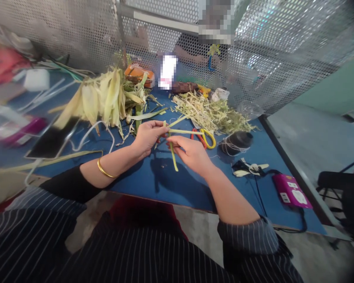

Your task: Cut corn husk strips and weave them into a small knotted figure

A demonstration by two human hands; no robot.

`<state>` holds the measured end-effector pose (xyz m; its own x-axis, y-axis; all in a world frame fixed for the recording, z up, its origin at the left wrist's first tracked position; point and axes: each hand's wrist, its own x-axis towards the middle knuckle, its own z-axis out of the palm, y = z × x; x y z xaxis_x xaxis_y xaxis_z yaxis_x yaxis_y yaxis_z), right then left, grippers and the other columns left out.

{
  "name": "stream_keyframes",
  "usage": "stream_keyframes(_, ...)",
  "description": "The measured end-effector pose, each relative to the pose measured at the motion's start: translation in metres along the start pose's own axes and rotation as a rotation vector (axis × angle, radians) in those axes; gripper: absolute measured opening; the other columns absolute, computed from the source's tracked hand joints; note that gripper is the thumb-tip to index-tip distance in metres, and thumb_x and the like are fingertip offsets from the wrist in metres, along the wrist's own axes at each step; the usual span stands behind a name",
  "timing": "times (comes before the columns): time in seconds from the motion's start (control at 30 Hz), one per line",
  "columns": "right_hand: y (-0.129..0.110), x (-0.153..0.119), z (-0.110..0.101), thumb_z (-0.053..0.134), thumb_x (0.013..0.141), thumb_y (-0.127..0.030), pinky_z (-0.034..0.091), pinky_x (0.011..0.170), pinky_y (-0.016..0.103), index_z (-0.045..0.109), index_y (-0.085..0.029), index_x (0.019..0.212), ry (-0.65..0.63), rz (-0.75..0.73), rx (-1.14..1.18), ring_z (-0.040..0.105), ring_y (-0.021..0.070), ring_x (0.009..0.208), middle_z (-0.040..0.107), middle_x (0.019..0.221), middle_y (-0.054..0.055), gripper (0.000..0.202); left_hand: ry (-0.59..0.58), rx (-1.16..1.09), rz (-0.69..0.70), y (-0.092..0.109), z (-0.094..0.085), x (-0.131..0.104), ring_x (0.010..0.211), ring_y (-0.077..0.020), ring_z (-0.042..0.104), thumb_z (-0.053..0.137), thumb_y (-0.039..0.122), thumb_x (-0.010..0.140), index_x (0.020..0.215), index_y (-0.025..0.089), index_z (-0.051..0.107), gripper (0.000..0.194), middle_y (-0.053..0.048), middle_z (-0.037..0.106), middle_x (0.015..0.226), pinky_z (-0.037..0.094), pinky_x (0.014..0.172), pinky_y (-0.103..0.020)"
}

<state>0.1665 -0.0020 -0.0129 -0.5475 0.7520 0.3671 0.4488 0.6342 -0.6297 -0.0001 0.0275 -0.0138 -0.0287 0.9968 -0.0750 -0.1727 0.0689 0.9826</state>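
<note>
Several narrow pale green corn husk strips (185,131) cross each other between my hands, above the blue table. My left hand (147,137) pinches them near the crossing, thumb and fingertips pressed together. From the right, my right hand (191,151) closes its fingers on the strips just below the crossing. One strip end hangs down between the hands, and others stick out to the right. Beyond my right hand lie scissors (209,139) with red and yellow handles. A black spool of thread (236,142) sits right of the scissors.
A heap of dried corn husks (102,96) lies at the back left, shredded husk pieces (212,112) at the back right. A dark tablet-like slab (53,137) is on the left. A purple tissue pack (292,190) sits near the right edge. Perforated metal panels (177,35) stand behind the table.
</note>
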Motion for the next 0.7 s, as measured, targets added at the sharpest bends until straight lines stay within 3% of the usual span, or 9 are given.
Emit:
stream_keyframes(0.1,-0.001,0.000,-0.005,0.052,0.088,-0.024,0.048,0.083,0.033,0.067,-0.024,0.096,0.171,-0.063,-0.240,0.064,0.0183,0.090,0.069,0.096,0.005,0.016,-0.068,0.077,0.034,-0.001,0.006,-0.008,0.048,-0.0049,0.049,0.071,0.015,0.065,0.076,0.012,0.069,0.012,0.000,0.063,0.060,0.032,0.042,-0.019)
stream_keyframes(0.17,-0.001,0.002,-0.009,0.056,0.086,-0.029,0.046,0.082,0.034,0.067,-0.023,0.087,0.340,-0.017,-0.272,0.061,0.0191,0.090,0.067,0.095,0.006,0.013,-0.150,0.146,0.053,-0.002,0.008,-0.013,0.048,-0.0052,0.048,0.069,0.014,0.065,0.077,0.012,0.072,0.012,0.000,0.064,0.060,0.034,0.044,-0.020)
stream_keyframes(0.23,0.001,0.004,-0.012,0.056,0.085,-0.031,0.046,0.077,0.032,0.064,-0.021,0.078,0.411,0.088,-0.213,0.060,0.0183,0.086,0.065,0.091,0.005,0.014,-0.226,0.211,0.064,-0.003,0.008,-0.015,0.046,-0.0053,0.046,0.068,0.016,0.067,0.078,0.013,0.074,0.013,0.000,0.064,0.059,0.034,0.044,-0.021)
stream_keyframes(0.37,0.010,0.006,-0.011,0.053,0.085,-0.037,0.036,0.055,0.026,0.052,-0.021,0.066,0.358,0.342,-0.085,0.047,0.0119,0.055,0.053,0.058,-0.003,0.025,-0.287,0.236,0.054,-0.004,0.006,-0.016,0.047,-0.0067,0.045,0.068,0.025,0.070,0.081,0.015,0.074,0.017,-0.001,0.062,0.059,0.032,0.043,-0.022)
stream_keyframes(0.5,0.014,0.007,-0.005,0.055,0.083,-0.038,0.028,0.051,0.025,0.045,-0.021,0.060,0.378,0.400,-0.140,0.036,0.0099,0.049,0.040,0.050,-0.005,0.031,-0.321,0.199,0.048,-0.006,0.009,-0.018,0.057,-0.0094,0.052,0.072,0.030,0.067,0.084,0.014,0.073,0.023,-0.003,0.066,0.068,0.037,0.049,-0.022)
stream_keyframes(0.6,0.012,0.007,-0.009,0.054,0.084,-0.039,0.030,0.053,0.026,0.052,-0.020,0.066,0.330,0.404,-0.190,0.041,0.0105,0.051,0.048,0.054,-0.004,0.026,-0.271,0.183,0.089,-0.007,0.011,-0.019,0.059,-0.0090,0.052,0.074,0.026,0.064,0.083,0.013,0.074,0.023,-0.003,0.068,0.072,0.040,0.057,-0.023)
stream_keyframes(0.7,0.008,0.003,-0.026,0.058,0.082,-0.037,0.036,0.060,0.027,0.062,-0.022,0.096,0.214,0.359,-0.209,0.052,0.0126,0.059,0.062,0.068,-0.002,0.020,-0.166,0.104,0.086,-0.008,0.008,-0.012,0.059,-0.0089,0.051,0.075,0.025,0.064,0.083,0.013,0.074,0.023,-0.003,0.068,0.072,0.042,0.059,-0.025)
